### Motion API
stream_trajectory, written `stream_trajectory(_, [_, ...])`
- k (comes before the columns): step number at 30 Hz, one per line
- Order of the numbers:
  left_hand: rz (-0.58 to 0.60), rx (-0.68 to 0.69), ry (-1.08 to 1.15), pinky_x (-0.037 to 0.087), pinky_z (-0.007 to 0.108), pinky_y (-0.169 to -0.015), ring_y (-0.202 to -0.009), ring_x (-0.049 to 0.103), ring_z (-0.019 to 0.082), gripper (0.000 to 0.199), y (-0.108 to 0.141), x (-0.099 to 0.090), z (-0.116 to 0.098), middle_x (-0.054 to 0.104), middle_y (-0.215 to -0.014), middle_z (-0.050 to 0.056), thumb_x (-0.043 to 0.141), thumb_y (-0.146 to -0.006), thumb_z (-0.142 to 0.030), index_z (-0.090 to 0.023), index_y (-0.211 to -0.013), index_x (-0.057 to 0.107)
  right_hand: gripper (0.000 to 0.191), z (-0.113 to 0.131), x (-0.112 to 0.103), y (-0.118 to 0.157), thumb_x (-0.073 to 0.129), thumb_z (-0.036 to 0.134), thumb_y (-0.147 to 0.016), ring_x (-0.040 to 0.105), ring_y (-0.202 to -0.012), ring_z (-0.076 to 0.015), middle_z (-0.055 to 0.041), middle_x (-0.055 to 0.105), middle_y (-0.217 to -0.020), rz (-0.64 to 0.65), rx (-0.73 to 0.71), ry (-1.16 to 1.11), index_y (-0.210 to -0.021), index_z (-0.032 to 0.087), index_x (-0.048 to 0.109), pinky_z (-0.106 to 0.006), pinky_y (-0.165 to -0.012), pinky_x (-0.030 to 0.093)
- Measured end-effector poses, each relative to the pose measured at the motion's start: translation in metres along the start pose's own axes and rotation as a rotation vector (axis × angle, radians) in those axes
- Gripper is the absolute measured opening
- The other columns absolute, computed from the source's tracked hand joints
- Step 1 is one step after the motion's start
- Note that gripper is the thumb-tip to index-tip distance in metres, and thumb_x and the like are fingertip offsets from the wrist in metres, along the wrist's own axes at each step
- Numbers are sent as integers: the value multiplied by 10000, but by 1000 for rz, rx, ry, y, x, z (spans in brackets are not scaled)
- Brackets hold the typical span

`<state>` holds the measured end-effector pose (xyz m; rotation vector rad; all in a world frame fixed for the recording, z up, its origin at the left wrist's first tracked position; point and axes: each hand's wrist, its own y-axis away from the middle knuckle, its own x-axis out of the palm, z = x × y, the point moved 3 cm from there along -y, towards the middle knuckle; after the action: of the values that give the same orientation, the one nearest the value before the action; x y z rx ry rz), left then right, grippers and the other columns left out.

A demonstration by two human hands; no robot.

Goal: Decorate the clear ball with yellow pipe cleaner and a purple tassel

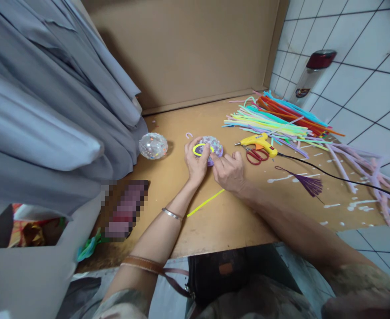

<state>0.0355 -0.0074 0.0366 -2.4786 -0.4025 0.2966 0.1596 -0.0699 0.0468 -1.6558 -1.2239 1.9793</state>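
Near the middle of the table, my left hand point(197, 163) is closed around a round, clear and purple speckled piece point(216, 144). A yellow ring point(198, 146) lies on the face of this piece, under my left thumb. From the right, my right hand point(228, 170) touches the piece's lower right edge with bent fingers pressed together; whether they pinch anything is too small to tell. A straight yellow strip point(204, 203) lies on the table below both hands. To the left of them sits a clear speckled ball point(153, 146).
Right of my hands are a yellow glue gun point(259, 142) with a black cord, red-handled scissors point(256, 156), a purple tassel point(310, 183) and a pile of coloured pipe cleaners point(271, 122). Behind stands a bottle point(310, 79). Grey cloth point(91, 115) hangs at left.
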Motion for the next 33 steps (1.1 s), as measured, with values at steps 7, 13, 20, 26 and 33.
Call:
stream_trajectory(7, [1, 1, -4, 517, 408, -1056, -1133, 670, 248, 443, -1, 0, 1, 690, -1175, 117, 695, -896, -570, -202, -1143, 692, 409, 4, 0, 0, 380, 137, -1017, 532, -708, -214, -102, 702, -705, 9, 32, -4, -1188, 70, 746, -388, -699, 225])
stream_trajectory(13, [-10, 27, -23, 537, 406, -1034, -1109, 678, 236, 387, -1, 1, 1, 704, -1153, 104, 712, -895, -522, -213, -1127, 706, 404, 9, -1, 0, 426, 121, -964, 557, -719, -217, -91, 719, -729, 59, 160, -75, -1212, 97, 745, -380, -738, 252])
stream_trajectory(20, [-3, 33, -37, 531, 401, -1053, -1137, 680, 235, 383, -1, 1, 3, 710, -1176, 101, 710, -895, -510, -214, -1137, 693, 406, 9, -2, -1, 436, 116, -936, 556, -701, -212, -82, 712, -727, 77, 232, -113, -1181, 118, 759, -374, -764, 259])
stream_trajectory(26, [6, 26, -34, 518, 412, -1083, -1170, 670, 242, 385, -1, 0, 3, 709, -1186, 107, 704, -900, -507, -215, -1150, 691, 392, 10, 0, -1, 444, 114, -921, 565, -692, -216, -80, 717, -714, 42, 235, -128, -1159, 109, 755, -369, -760, 271])
stream_trajectory(33, [9, 20, -37, 514, 415, -1086, -1163, 672, 246, 383, -2, 0, 4, 715, -1170, 107, 705, -899, -508, -215, -1145, 694, 401, 10, 1, 1, 430, 90, -927, 555, -757, -229, -96, 723, -764, 52, 179, -98, -1174, 102, 746, -368, -756, 256])
